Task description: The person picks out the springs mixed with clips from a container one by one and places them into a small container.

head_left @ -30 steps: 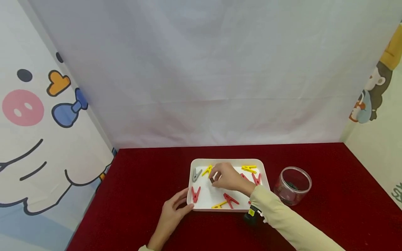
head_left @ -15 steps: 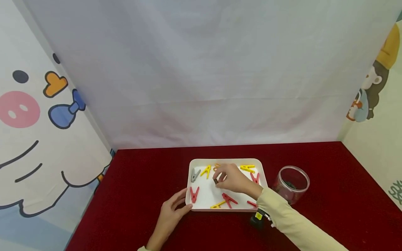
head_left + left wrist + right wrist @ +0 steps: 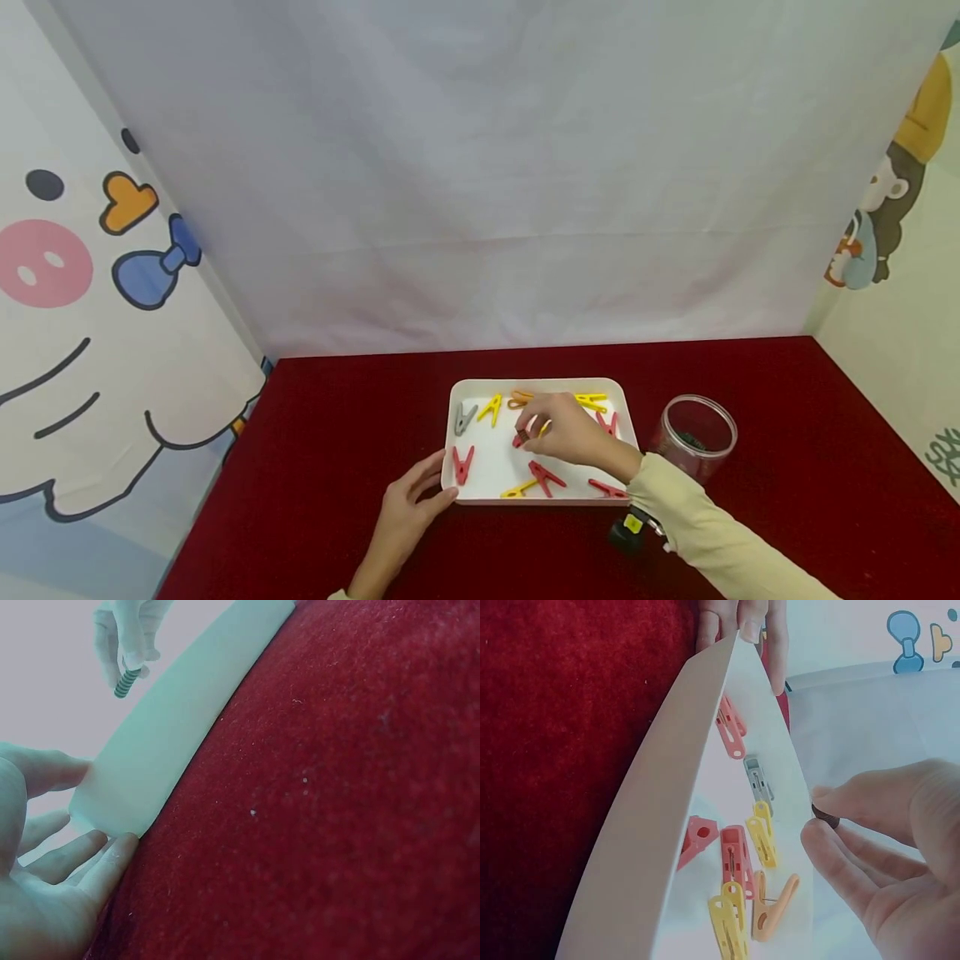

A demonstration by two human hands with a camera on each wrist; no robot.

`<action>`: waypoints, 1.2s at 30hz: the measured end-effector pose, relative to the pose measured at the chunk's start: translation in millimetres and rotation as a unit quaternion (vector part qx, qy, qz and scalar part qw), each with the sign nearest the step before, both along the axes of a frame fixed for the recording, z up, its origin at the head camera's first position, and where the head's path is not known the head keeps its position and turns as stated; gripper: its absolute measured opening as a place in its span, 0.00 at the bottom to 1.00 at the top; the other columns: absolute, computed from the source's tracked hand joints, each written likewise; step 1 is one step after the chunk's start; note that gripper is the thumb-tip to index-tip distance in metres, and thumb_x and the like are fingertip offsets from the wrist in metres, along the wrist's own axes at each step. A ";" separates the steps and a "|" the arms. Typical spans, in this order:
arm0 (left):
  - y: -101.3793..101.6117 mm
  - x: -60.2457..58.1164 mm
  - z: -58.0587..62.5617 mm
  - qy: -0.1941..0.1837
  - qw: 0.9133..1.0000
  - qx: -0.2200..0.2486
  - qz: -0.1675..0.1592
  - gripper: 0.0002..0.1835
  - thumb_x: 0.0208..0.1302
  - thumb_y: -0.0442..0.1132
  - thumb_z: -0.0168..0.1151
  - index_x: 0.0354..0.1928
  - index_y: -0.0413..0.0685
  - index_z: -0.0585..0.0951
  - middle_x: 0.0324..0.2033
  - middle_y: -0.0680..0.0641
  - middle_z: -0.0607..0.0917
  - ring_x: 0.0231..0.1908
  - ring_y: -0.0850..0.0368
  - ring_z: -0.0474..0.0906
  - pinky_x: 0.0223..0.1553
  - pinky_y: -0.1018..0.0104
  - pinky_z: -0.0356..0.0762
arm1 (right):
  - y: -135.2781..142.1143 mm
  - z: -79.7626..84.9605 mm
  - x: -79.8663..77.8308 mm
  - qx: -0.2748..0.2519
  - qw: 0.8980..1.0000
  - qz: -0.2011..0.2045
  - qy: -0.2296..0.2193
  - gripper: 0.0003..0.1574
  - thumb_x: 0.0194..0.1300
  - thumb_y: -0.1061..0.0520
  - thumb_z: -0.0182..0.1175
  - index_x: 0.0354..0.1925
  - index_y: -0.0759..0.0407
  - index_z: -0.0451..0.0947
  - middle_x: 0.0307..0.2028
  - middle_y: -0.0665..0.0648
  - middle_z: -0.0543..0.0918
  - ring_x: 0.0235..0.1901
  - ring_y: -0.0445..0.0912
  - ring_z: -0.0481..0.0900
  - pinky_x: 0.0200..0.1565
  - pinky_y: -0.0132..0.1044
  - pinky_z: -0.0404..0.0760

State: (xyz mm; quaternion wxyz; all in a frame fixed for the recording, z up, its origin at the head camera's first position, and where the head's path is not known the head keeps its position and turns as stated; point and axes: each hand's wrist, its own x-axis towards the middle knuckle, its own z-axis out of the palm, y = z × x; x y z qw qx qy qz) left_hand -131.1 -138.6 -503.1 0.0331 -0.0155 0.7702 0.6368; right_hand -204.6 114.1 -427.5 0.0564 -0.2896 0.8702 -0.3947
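Note:
My left hand [image 3: 408,508] holds the front left corner of a shallow white tray [image 3: 540,502], thumb and fingers on both sides of the corner. Above the middle of the tray, my right hand [image 3: 566,433] pinches a small dark ridged cylinder [image 3: 127,682] between thumb and fingertips. Its brown end [image 3: 825,817] shows in the right wrist view. Plastic clothespins lie spread in the tray: a grey one [image 3: 465,418], an orange one [image 3: 771,907], several yellow, such as one at the back [image 3: 491,410], and several red, such as one at the left [image 3: 462,465].
To the right of the tray stands a clear, wide-mouthed jar [image 3: 675,457] with something dark green inside. A dark red cloth [image 3: 360,433] covers the table. A white curtain [image 3: 465,183] hangs behind, with cartoon-printed panels at both sides.
My right hand has moved a little to the right with the ridged cylinder, uncovering the orange clothespin at the back. My left hand stays at the tray's corner.

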 end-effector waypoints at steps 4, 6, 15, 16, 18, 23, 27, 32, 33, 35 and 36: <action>0.2 -0.5 -0.5 0.000 1.000 0.000 0.001 0.30 0.54 0.36 0.70 0.62 0.50 0.75 0.59 0.44 0.75 0.56 0.47 0.73 0.52 0.57 0.74 | 2.9 4.9 2.4 -0.007 1.000 0.002 -0.005 0.10 0.49 0.67 0.70 0.33 0.62 0.83 0.34 0.52 0.83 0.29 0.40 0.79 0.30 0.30 0.79; 0.1 -0.9 -1.3 0.002 1.000 0.001 0.001 0.30 0.54 0.36 0.70 0.61 0.50 0.75 0.58 0.44 0.75 0.56 0.47 0.73 0.53 0.57 0.73 | 4.6 7.7 3.9 -0.010 1.000 0.005 -0.002 0.09 0.49 0.67 0.69 0.33 0.62 0.83 0.35 0.53 0.83 0.29 0.40 0.79 0.30 0.31 0.79; -0.9 -1.8 -2.6 0.010 1.000 0.000 0.002 0.29 0.54 0.35 0.70 0.61 0.49 0.75 0.58 0.45 0.76 0.55 0.48 0.73 0.55 0.55 0.71 | 15.2 13.5 9.9 -0.027 0.999 0.008 0.015 0.11 0.49 0.70 0.68 0.31 0.58 0.83 0.31 0.51 0.82 0.27 0.40 0.79 0.31 0.32 0.80; -0.9 -1.7 -2.6 0.011 1.000 -0.001 0.001 0.29 0.55 0.35 0.70 0.61 0.49 0.75 0.58 0.45 0.76 0.55 0.48 0.73 0.55 0.55 0.71 | 16.3 13.5 10.5 -0.027 0.999 0.007 0.016 0.10 0.49 0.69 0.68 0.31 0.58 0.83 0.31 0.51 0.82 0.27 0.40 0.79 0.31 0.32 0.80; -0.6 -1.4 -2.5 0.012 1.000 -0.002 0.000 0.29 0.55 0.36 0.70 0.61 0.49 0.75 0.58 0.45 0.76 0.56 0.48 0.73 0.55 0.55 0.71 | 18.2 13.3 11.6 -0.027 1.000 0.006 0.014 0.10 0.49 0.69 0.68 0.32 0.59 0.83 0.31 0.50 0.82 0.27 0.40 0.79 0.31 0.32 0.80; -0.6 -1.2 -2.2 0.010 1.000 -0.001 -0.002 0.29 0.55 0.35 0.69 0.61 0.50 0.75 0.58 0.45 0.75 0.56 0.49 0.73 0.55 0.56 0.71 | 22.5 13.1 14.0 -0.021 1.000 0.000 0.016 0.09 0.50 0.68 0.69 0.32 0.59 0.84 0.31 0.50 0.82 0.28 0.39 0.79 0.31 0.32 0.80; -1.4 -1.0 -2.5 0.019 1.000 0.006 -0.006 0.29 0.55 0.35 0.69 0.61 0.48 0.75 0.58 0.43 0.76 0.56 0.48 0.73 0.55 0.56 0.71 | 26.7 14.6 17.3 -0.015 1.000 -0.006 0.017 0.11 0.50 0.68 0.69 0.32 0.55 0.83 0.31 0.50 0.82 0.28 0.39 0.79 0.31 0.32 0.79; -1.4 -0.3 -2.1 0.017 1.000 0.009 -0.006 0.29 0.55 0.35 0.69 0.61 0.48 0.74 0.58 0.43 0.76 0.55 0.48 0.73 0.54 0.57 0.72 | 32.4 17.2 21.1 -0.015 1.000 -0.007 0.023 0.12 0.49 0.69 0.69 0.33 0.56 0.82 0.32 0.50 0.81 0.28 0.38 0.79 0.31 0.32 0.80; -1.3 -0.1 -1.8 0.014 1.000 0.009 -0.005 0.29 0.55 0.35 0.69 0.61 0.48 0.75 0.58 0.44 0.76 0.55 0.48 0.73 0.54 0.58 0.72 | 33.6 17.8 21.6 -0.017 0.999 -0.006 0.026 0.13 0.49 0.69 0.69 0.33 0.56 0.82 0.32 0.51 0.81 0.28 0.38 0.79 0.31 0.32 0.80; -1.0 0.1 -1.6 0.008 1.000 0.006 -0.002 0.29 0.55 0.35 0.69 0.61 0.49 0.75 0.58 0.45 0.76 0.55 0.49 0.73 0.53 0.58 0.72 | 36.3 19.3 22.8 -0.021 0.999 -0.004 0.032 0.13 0.49 0.69 0.69 0.33 0.56 0.82 0.31 0.51 0.81 0.28 0.38 0.79 0.31 0.33 0.80; -0.9 -0.1 -1.4 0.007 1.000 0.006 -0.002 0.29 0.55 0.35 0.69 0.61 0.49 0.75 0.58 0.45 0.76 0.55 0.49 0.73 0.53 0.58 0.72 | 37.8 20.3 23.4 -0.025 0.999 -0.004 0.035 0.13 0.49 0.70 0.69 0.33 0.57 0.82 0.31 0.51 0.81 0.27 0.38 0.78 0.31 0.33 0.80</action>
